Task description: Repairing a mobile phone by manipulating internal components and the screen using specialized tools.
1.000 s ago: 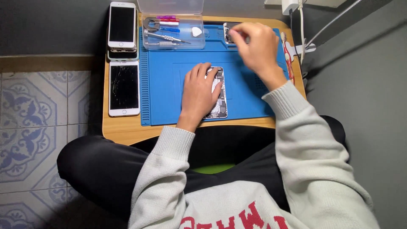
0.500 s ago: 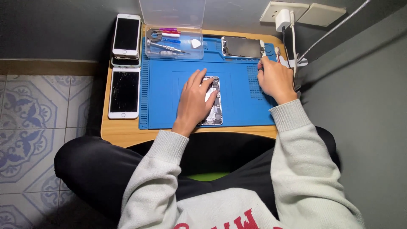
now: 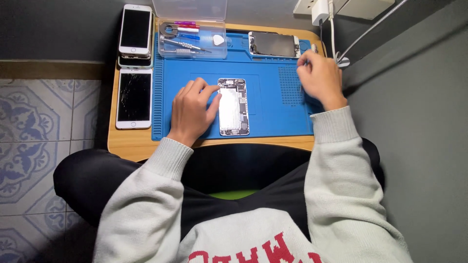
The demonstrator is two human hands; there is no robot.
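Note:
An opened phone body (image 3: 233, 106), its inner parts showing, lies in the middle of a blue work mat (image 3: 273, 114). My left hand (image 3: 191, 111) rests flat on the mat just left of it, fingers spread, with index tip and thumb touching the phone's upper left edge. My right hand (image 3: 319, 78) hovers at the mat's right edge, fingers curled and pinched together. Whether it holds something small is unclear. A detached phone screen (image 3: 273, 44) lies at the mat's top, left of my right hand.
A clear plastic tool box (image 3: 191, 39) with screwdrivers and a pick sits at the mat's top left. Beside the mat lie stacked phones (image 3: 135, 34) and a cracked white phone (image 3: 134, 97). The small wooden table (image 3: 131, 143) stands over my lap. A charger and cables (image 3: 326, 19) run at top right.
My right hand moved from the detached screen at the top down to the mat's right edge. My left hand slid left, uncovering the opened phone.

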